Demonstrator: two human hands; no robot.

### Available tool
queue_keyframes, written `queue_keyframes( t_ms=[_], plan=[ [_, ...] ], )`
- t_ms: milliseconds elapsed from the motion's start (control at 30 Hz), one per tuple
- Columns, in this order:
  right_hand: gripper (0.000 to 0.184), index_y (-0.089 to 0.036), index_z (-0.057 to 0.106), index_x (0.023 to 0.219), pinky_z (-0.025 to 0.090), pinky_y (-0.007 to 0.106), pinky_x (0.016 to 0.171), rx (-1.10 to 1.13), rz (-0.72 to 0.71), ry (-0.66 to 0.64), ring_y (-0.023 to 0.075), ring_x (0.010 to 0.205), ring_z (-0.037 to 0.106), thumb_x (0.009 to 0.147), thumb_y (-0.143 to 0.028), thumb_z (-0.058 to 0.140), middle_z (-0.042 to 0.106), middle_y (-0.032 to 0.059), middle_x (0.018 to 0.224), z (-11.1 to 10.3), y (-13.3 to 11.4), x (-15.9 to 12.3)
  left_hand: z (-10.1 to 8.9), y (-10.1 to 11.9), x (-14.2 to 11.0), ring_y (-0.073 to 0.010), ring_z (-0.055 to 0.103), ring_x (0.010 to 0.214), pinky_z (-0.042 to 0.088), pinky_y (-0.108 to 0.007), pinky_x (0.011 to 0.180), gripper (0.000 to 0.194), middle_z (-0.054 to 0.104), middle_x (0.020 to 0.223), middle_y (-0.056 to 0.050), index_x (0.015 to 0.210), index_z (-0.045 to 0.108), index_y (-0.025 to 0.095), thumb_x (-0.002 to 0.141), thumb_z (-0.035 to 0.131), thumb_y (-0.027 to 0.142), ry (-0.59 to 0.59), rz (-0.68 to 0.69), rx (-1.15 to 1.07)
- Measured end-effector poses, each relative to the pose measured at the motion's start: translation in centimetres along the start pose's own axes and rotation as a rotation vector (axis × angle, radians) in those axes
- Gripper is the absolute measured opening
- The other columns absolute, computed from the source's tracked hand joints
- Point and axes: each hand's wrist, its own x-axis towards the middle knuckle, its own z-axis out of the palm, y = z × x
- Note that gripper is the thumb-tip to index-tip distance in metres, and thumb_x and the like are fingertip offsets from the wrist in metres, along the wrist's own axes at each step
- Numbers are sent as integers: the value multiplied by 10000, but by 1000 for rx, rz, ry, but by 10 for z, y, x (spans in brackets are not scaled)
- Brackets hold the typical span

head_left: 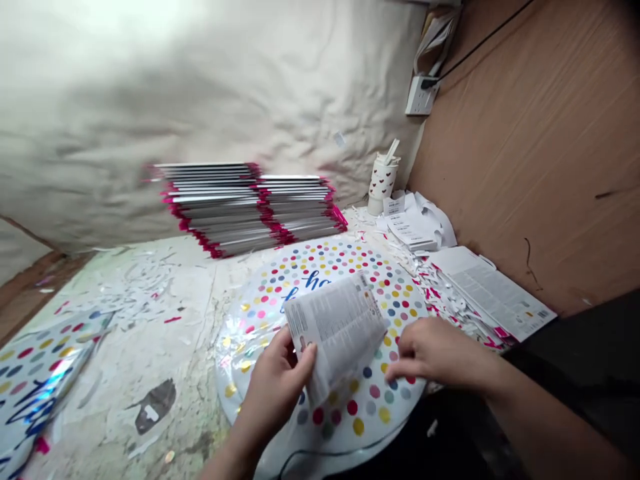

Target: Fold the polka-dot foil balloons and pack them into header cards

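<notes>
With fingers of the left hand [280,387], pinching a printed card [345,327] by its left edge above the spotted disc [265,327], probably to free the right hand [443,350]. Curling right fingers loosely, thumb apart, holding nothing visible.

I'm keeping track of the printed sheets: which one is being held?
The printed sheet in the left hand, over the round dotted piece; the other printed papers lie beside the brown wall, with no hand on them.
</notes>
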Motion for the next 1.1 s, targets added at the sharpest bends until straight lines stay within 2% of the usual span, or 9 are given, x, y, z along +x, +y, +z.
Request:
queue_keyframes(
  t_ms=[133,233,300,400,533,633,867,1000,1100],
  plan=[
    [526,-214,582,1169,469,414,879,1,66,445,284,1089,535,694,-403,706,590,106,1180,-30,15,2,-4,37,15,-137,550,537,412,-238,525,212,596,614,35,1001,592,266,795,542,272,-147,375,395],
    [303,-240,625,1093,502,384,842,476,27,431,236,987,605,798,-306,614,657,53,1066,-28,19,15,0,58,28,-166,632,760,479,-282,725,517,666,809,18,1256,435,334,772,590,235,-20,605,235],
    [206,-241,648,998,520,375,808,765,97,604,219,919,635,813,-314,599,688,34,962,-21,24,24,4,63,36,-201,622,923,483,-312,806,685,660,1007,-39,1344,312,298,744,640,255,41,655,56],
    [298,-247,600,1033,516,406,814,964,171,856,224,920,637,777,-398,626,675,52,1002,-16,39,33,8,67,49,-183,642,847,509,-271,712,430,675,1005,-68,1251,467,237,827,540,249,-143,679,165],
    [329,-236,553,1069,510,399,819,1038,276,930,191,853,645,789,-399,612,669,59,954,-17,64,32,4,97,101,-193,605,986,452,-324,873,301,664,1079,-63,1094,612,210,871,415,166,217,1082,601],
    [328,-207,562,1061,504,386,823,996,390,881,182,818,641,778,-354,637,674,56,866,-9,74,24,-8,131,173,-220,508,1152,362,-382,978,387,585,1229,-80,1203,544,169,872,349,124,327,1238,937],
    [379,-183,541,1094,503,331,822,860,562,653,181,847,637,783,-384,625,668,60,839,15,85,0,-56,138,303,-267,612,970,432,-399,841,380,665,985,-180,1106,588,96,782,392,70,191,832,1377],
    [337,-186,557,1092,506,358,837,704,564,501,201,915,625,819,-383,572,652,81,967,21,83,-5,-65,136,311,-325,455,1201,331,-506,958,438,537,1245,-216,1245,484,94,826,391,180,236,697,1372],
    [256,-212,600,1067,477,383,899,444,433,302,211,1011,588,849,-316,516,624,80,1090,34,70,-8,-43,118,261,-358,145,1359,125,-594,1039,548,214,1470,-217,1369,301,53,882,332,304,227,831,1279]
  ],
)
